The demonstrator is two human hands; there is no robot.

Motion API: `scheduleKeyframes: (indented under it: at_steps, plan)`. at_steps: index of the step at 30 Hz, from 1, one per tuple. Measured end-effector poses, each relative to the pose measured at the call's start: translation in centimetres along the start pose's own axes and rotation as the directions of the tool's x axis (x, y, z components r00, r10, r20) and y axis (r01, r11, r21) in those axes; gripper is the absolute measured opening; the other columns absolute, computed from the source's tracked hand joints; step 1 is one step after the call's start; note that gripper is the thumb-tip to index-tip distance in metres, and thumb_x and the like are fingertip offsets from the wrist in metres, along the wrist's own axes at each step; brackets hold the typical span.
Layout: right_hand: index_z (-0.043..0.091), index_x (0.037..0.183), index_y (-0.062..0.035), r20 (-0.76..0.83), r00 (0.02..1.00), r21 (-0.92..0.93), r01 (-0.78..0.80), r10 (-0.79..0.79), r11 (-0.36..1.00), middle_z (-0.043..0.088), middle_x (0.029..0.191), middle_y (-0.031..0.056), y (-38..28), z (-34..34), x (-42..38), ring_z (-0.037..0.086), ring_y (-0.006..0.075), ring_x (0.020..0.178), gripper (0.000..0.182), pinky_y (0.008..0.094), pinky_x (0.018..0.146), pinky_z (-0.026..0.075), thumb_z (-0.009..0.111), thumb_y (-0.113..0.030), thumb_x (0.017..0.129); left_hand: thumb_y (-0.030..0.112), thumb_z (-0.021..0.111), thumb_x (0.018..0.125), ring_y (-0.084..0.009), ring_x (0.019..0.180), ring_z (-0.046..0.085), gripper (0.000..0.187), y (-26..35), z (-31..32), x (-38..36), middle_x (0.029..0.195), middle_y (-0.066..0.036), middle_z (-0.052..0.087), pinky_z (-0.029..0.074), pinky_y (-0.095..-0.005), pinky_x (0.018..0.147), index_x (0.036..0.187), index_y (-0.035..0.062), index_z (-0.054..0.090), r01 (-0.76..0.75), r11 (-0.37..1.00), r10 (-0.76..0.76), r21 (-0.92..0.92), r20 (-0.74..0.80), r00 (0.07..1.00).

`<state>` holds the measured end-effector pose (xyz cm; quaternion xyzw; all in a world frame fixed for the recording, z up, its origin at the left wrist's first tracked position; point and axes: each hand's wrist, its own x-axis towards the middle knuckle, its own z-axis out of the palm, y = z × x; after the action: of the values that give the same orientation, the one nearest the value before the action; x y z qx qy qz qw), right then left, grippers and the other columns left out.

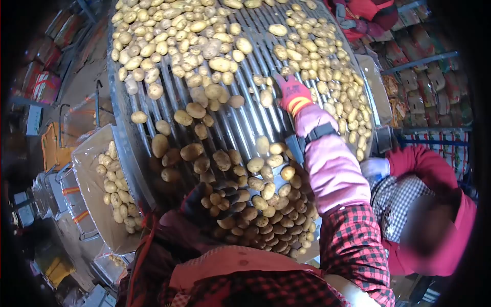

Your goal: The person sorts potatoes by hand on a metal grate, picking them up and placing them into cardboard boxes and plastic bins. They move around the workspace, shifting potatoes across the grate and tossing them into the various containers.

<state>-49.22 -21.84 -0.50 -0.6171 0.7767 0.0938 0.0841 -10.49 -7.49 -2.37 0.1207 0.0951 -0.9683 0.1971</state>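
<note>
My right hand point(294, 93), in a pink glove with a yellow-striped cuff, reaches out over the metal rollers point(250, 110). Its fingers are apart among small potatoes, with a loose potato point(266, 98) just to the left. Close to my body, my left hand point(197, 204) wears a dark glove and lies in shadow beside small potatoes point(217, 200); its fingers are hard to make out. Between my hands, more potatoes point(268, 190) lie in a heap at the near end of the rollers. Others point(192, 152) sit on the rollers ahead of my left hand.
A lined box point(89, 176) holding potatoes stands at the left. On the right a person in red point(434, 169) has a gloved hand at the rollers' edge. Another person point(365, 15) is at the top right. Full sacks point(429, 77) are stacked behind a rail.
</note>
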Motion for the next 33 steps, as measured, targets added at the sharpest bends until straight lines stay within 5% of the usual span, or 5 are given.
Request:
scheduleKeyframes:
  at_steps: [3,4,16,25,33]
  plan:
    - [0.039,0.145,-0.0277,0.158,0.986,-0.129,0.080,-0.059,0.988,0.046,0.137,0.0205,-1.8,-0.2,4.9,0.053,0.0395,0.123,0.085,0.0476,0.098,0.048,0.079,-0.017,0.071,0.041,0.047,0.101,-0.0234,0.094,0.052,0.039,0.0,-1.1,-0.6,0.095,-0.005,0.059,0.044,-0.0412,0.092,0.090,0.0051,0.058,-0.063,0.994,0.073,-0.090,0.107,0.992]
    - [0.042,0.143,-0.0255,0.144,0.989,-0.132,0.052,-0.032,0.990,0.046,0.139,0.0191,-2.3,-0.3,5.2,0.054,0.0398,0.122,0.080,0.0484,0.098,0.048,0.077,-0.015,0.072,0.040,0.046,0.102,-0.0220,0.091,0.051,0.041,0.1,-0.9,-1.1,0.091,-0.004,0.057,0.044,-0.0370,0.084,0.075,0.0103,0.051,-0.064,0.995,0.060,-0.081,-0.050,0.997]
    - [0.050,0.134,-0.0228,0.141,0.982,-0.103,0.139,-0.124,0.985,0.058,0.125,0.0153,-0.6,0.8,4.6,0.058,0.0324,0.117,0.057,0.0439,0.091,0.049,0.068,-0.021,0.080,0.039,0.046,0.103,-0.0247,0.094,0.055,0.042,-0.7,-2.2,-0.1,0.091,-0.006,0.061,0.045,-0.0422,0.092,0.073,0.0103,0.053,-0.108,0.991,0.109,-0.083,0.011,0.994]
    - [0.056,0.132,-0.0236,-0.082,0.988,-0.079,0.122,-0.129,0.989,0.054,0.137,0.0141,0.8,3.7,6.1,0.055,0.0314,0.123,0.057,0.0406,0.101,0.045,0.071,-0.034,0.078,0.039,0.049,0.101,-0.0263,0.089,0.056,0.040,-0.4,-1.1,-0.6,0.089,-0.007,0.060,0.044,-0.0443,0.090,0.073,0.0105,0.053,-0.140,0.990,0.133,-0.004,-0.286,0.949]
    - [0.053,0.135,-0.0259,0.087,0.993,-0.092,0.089,-0.081,0.992,0.050,0.140,0.0137,-0.2,2.2,6.5,0.054,0.0319,0.123,0.059,0.0427,0.098,0.047,0.071,-0.030,0.080,0.039,0.051,0.100,-0.0268,0.089,0.056,0.039,-0.4,-1.6,-0.4,0.088,-0.007,0.059,0.044,-0.0441,0.090,0.073,0.0107,0.053,-0.166,0.986,0.168,0.028,-0.209,0.963]
